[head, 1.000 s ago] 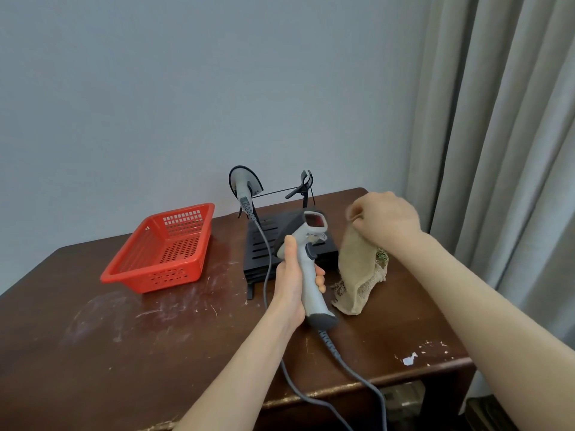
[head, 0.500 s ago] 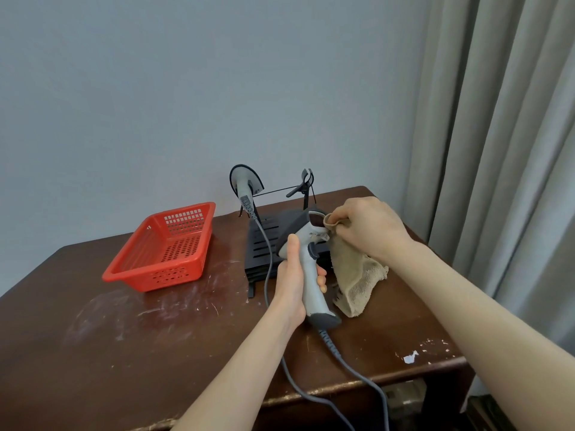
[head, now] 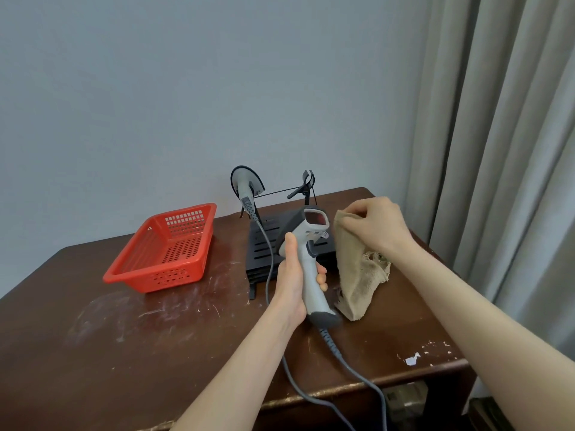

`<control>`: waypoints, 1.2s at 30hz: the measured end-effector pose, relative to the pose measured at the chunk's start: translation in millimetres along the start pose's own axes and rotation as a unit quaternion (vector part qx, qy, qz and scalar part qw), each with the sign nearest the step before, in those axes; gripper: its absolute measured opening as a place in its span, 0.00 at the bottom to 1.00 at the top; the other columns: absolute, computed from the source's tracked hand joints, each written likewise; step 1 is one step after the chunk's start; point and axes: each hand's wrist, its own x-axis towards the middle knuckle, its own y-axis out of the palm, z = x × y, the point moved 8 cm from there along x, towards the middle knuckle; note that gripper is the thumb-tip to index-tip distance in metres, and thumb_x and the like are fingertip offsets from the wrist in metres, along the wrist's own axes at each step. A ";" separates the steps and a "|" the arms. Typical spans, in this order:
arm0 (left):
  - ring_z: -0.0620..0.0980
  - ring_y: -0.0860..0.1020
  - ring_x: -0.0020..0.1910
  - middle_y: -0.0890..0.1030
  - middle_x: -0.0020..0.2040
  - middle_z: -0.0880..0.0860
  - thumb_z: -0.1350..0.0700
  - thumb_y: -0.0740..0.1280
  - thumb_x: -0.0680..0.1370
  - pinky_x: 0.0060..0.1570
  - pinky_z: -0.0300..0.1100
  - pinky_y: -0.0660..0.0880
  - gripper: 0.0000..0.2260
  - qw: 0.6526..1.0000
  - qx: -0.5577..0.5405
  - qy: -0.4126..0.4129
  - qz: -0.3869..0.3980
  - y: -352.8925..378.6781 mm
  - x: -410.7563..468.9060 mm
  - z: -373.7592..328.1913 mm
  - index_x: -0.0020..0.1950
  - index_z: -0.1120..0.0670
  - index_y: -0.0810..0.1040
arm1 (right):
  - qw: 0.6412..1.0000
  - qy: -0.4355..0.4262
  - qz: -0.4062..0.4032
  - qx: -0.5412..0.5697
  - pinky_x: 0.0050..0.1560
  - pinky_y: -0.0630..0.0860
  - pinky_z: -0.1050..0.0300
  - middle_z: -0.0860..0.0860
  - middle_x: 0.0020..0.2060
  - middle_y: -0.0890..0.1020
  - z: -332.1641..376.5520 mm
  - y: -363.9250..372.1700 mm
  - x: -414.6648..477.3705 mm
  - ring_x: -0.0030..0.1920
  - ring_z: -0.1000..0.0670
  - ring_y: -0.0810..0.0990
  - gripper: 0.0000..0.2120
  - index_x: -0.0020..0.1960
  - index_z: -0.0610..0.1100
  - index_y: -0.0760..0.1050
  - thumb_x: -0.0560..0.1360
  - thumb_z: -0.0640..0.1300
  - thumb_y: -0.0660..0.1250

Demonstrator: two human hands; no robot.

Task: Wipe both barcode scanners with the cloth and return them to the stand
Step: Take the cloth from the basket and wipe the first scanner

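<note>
From the head view, the left hand point(head: 291, 283) wraps its grip around the handle of a grey barcode scanner point(head: 311, 259), held upright above the desk point(head: 124, 353), red window facing the right hand. The right hand point(head: 378, 227) pinches the top of a tan cloth point(head: 356, 275) just beside the scanner head, not touching it. The second scanner point(head: 245, 185) sits on the black stand point(head: 264, 244) near the far edge. The red basket point(head: 165, 250) sits at left; the near desk lies open. No writing is legible.

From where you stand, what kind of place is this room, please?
Probably an ordinary indoor room used as a makeshift workspace, not a shop counter: a scuffed dark brown wooden table against a plain pale grey wall, with long grey curtains at the right.
</note>
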 end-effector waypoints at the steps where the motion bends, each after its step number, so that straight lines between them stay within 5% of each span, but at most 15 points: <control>1: 0.48 0.69 0.21 0.72 0.25 0.54 0.30 0.59 0.68 0.22 0.38 0.67 0.31 1.000 0.005 -0.004 -0.002 0.1 0.8 0.6 0.40 0.60 0.75 | 0.999 -0.010 0.000 0.037 0.28 0.69 0.71 0.52 0.36 0.83 4.2 2.7 -2.3 0.37 0.52 0.78 0.08 0.38 0.50 0.81 0.75 0.44 0.66; 8: 0.49 0.70 0.21 0.73 0.25 0.55 0.29 0.59 0.69 0.24 0.40 0.68 0.31 0.999 0.041 -0.010 -0.010 0.7 -0.4 5.5 0.32 0.59 0.74 | 0.994 -0.015 -0.054 -0.096 0.46 0.74 0.56 0.54 0.50 0.84 11.6 12.2 -10.7 0.51 0.48 0.80 0.11 0.55 0.54 0.82 0.76 0.49 0.63; 14: 0.49 0.69 0.21 0.72 0.25 0.55 0.29 0.57 0.70 0.23 0.40 0.67 0.32 0.999 0.039 -0.005 -0.001 3.8 1.7 0.8 0.34 0.59 0.74 | 0.998 -0.016 -0.039 0.040 0.48 0.77 0.52 0.56 0.42 0.83 11.7 15.2 -6.4 0.48 0.51 0.80 0.09 0.52 0.50 0.83 0.75 0.46 0.67; 21: 0.48 0.69 0.21 0.73 0.25 0.54 0.27 0.58 0.62 0.22 0.39 0.69 0.34 0.999 0.042 -0.003 0.017 8.0 -0.8 0.7 0.35 0.59 0.76 | 0.969 -0.019 0.038 0.242 0.49 0.78 0.63 0.55 0.41 0.85 27.2 23.3 -11.0 0.47 0.59 0.83 0.05 0.47 0.47 0.85 0.72 0.43 0.72; 24: 0.48 0.69 0.21 0.73 0.25 0.54 0.26 0.59 0.60 0.23 0.39 0.68 0.34 0.999 0.051 0.003 0.010 5.0 0.7 1.0 0.34 0.58 0.76 | 0.941 0.040 0.086 0.324 0.33 0.75 0.68 0.54 0.34 0.85 28.8 27.1 -13.6 0.35 0.60 0.82 0.05 0.47 0.43 0.84 0.73 0.38 0.70; 30: 0.48 0.69 0.19 0.73 0.23 0.54 0.25 0.58 0.57 0.25 0.41 0.69 0.35 0.998 0.064 0.018 0.002 2.8 3.8 -2.3 0.33 0.59 0.76 | 0.893 0.184 0.177 0.370 0.35 0.77 0.58 0.47 0.34 0.84 17.9 41.9 -16.2 0.32 0.51 0.81 0.03 0.45 0.42 0.83 0.73 0.39 0.71; 36: 0.49 0.69 0.21 0.73 0.24 0.54 0.25 0.58 0.59 0.25 0.41 0.68 0.35 0.997 0.081 0.010 0.010 2.1 5.8 0.3 0.31 0.58 0.74 | 0.957 0.062 0.195 0.206 0.36 0.73 0.62 0.55 0.32 0.82 26.5 27.3 -9.6 0.32 0.56 0.76 0.04 0.40 0.45 0.84 0.72 0.41 0.70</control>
